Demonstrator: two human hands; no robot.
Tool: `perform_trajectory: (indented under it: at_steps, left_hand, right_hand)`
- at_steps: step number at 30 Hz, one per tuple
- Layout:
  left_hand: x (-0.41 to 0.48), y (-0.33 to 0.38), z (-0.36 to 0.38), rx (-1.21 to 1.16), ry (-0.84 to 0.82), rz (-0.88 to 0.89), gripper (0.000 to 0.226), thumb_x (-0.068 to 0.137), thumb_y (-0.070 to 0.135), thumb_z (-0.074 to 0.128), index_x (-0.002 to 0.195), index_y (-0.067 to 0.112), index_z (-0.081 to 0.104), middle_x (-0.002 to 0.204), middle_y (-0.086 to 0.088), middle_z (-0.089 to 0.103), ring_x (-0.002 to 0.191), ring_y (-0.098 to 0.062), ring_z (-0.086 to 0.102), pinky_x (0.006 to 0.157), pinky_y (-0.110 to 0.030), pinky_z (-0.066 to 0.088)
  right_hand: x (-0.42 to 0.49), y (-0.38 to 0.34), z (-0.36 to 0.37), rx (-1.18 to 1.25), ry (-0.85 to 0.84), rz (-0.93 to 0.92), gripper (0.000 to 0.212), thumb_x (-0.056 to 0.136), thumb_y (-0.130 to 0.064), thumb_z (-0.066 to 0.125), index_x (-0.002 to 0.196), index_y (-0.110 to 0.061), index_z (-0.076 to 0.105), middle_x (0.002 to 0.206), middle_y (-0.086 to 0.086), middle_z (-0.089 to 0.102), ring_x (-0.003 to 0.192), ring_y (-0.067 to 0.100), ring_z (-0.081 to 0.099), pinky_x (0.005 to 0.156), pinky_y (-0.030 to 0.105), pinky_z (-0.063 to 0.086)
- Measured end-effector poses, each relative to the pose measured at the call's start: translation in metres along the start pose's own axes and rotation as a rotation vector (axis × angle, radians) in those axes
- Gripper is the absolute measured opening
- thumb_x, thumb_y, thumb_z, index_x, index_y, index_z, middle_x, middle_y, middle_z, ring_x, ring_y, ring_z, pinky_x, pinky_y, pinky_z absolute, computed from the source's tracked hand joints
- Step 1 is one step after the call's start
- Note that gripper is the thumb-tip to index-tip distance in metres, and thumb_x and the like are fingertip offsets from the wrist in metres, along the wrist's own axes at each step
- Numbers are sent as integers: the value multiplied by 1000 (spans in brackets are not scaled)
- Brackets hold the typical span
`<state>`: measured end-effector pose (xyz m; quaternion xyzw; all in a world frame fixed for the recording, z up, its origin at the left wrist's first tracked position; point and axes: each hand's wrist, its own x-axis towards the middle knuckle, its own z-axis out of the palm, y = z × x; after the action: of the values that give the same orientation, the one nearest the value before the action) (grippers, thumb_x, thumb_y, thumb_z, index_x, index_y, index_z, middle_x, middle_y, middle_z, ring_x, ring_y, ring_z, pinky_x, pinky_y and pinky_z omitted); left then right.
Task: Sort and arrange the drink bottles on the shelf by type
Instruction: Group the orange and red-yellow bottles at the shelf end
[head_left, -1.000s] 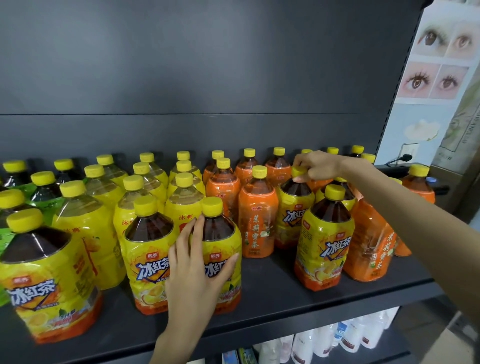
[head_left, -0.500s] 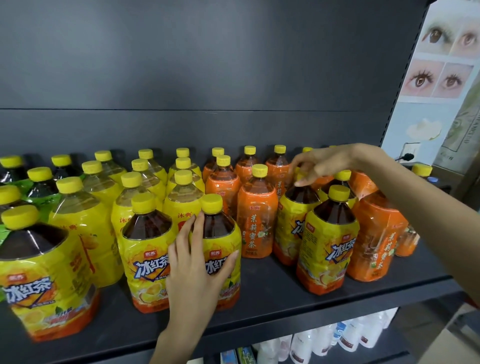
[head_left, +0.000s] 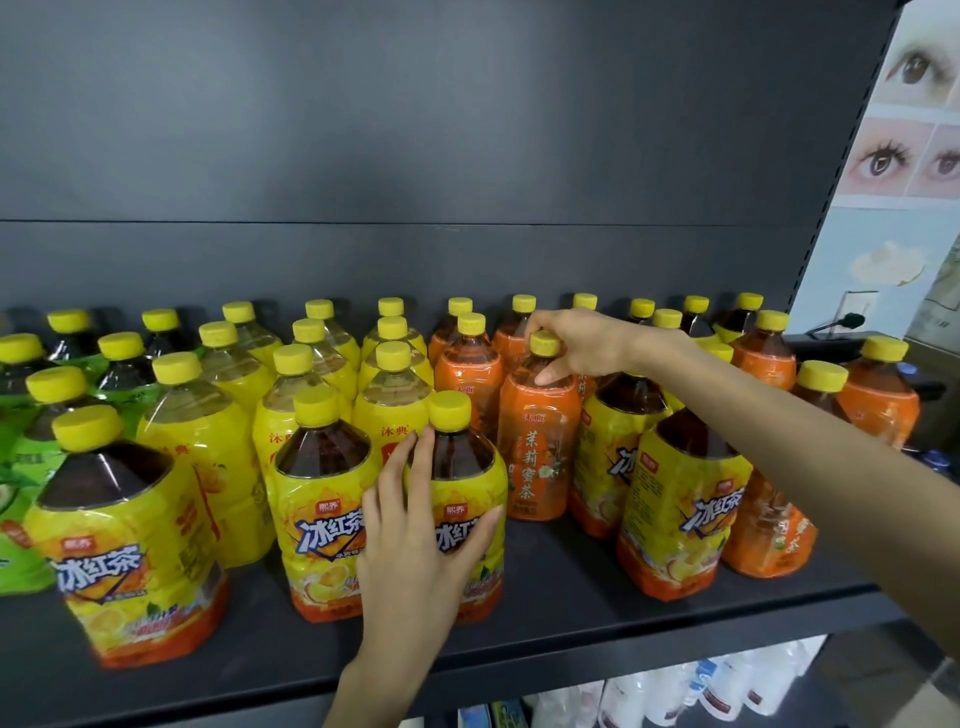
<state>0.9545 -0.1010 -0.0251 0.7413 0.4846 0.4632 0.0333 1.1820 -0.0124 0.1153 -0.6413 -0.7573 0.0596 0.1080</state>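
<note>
Many yellow-capped drink bottles stand on a dark shelf. My left hand lies with straight fingers against the front of a yellow-labelled iced tea bottle in the front row, beside a second iced tea bottle. My right hand curls round the neck and cap of an orange-labelled tea bottle in the middle. More iced tea bottles and orange bottles stand under and beyond my right forearm.
Green-labelled bottles fill the far left and clear yellow-labelled ones the left middle. Another iced tea bottle stands front left. A lower shelf holds white bottles. A poster wall bounds the right.
My right hand has moved left from the iced tea bottle's cap to the orange bottle's neck and gripped it. My left hand has stayed on the front bottle.
</note>
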Motion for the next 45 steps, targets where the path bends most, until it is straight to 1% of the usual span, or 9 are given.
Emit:
perform_trajectory:
  at_steps: [4,9,16,23,27,31,37,42,45]
  left_hand:
    - [-1,0,-1,-2,-11,-5,82,78,68,44,146,26,26,138,-2,44,114,-16,41,61,-16,39]
    - [0,-1,-1,1,-5,-3,82,78,68,44,146,26,26,138,-2,44,114,-16,41,61,-15,39]
    - [-1,-2,1,-2,18,4,81,79,68,44,146,26,25,138,1,41,115,-16,41,64,-17,40]
    - [-1,-1,0,-15,4,2,81,79,67,44,147,27,24,139,0,42,115,-15,40,63,-16,39]
    - [-1,-2,1,-2,19,2,82,79,67,44,147,26,24,139,0,41,115,-16,40,64,-18,40]
    - [0,-2,4,0,31,4,82,79,67,44,147,26,24,139,1,40,116,-16,40,67,-21,41]
    - [2,-1,4,9,20,2,81,79,67,44,146,26,25,138,-2,42,116,-16,39,61,-19,41]
    - [0,-3,3,19,26,26,82,80,68,44,147,25,24,139,-4,43,116,-20,41,65,-21,40]
    - [1,-3,5,26,33,37,83,81,68,46,147,22,24,140,-8,42,115,-23,41,64,-25,41]
  right_hand:
    - [8,2,-4,-84,-20,20,48,83,-20,71,123,-14,46,114,5,52,108,27,52,78,31,46]
    - [17,9,-7,-144,-17,67,48,84,-21,70,124,-14,46,126,11,51,113,28,50,83,33,46]
    - [28,13,-8,-174,3,81,45,85,-18,69,124,-14,47,128,11,51,118,29,47,83,32,42]
    - [39,26,5,-152,112,78,47,81,-10,71,122,-11,47,128,14,48,119,29,45,88,33,39]
    - [50,28,7,-112,122,39,46,79,-9,74,119,-14,51,127,11,51,118,28,47,87,31,38]
    - [56,33,8,-82,138,52,45,81,-10,72,121,-14,51,131,12,49,121,30,45,88,33,40]
    - [56,34,8,-84,129,75,46,81,-11,72,122,-14,50,131,14,49,120,31,46,87,33,40]
    - [43,26,-1,-29,49,162,60,83,-19,72,135,-21,42,138,11,44,125,31,43,95,36,41]
    - [18,14,-13,-25,135,131,60,86,-23,69,139,-15,41,141,10,46,128,28,44,100,32,37]
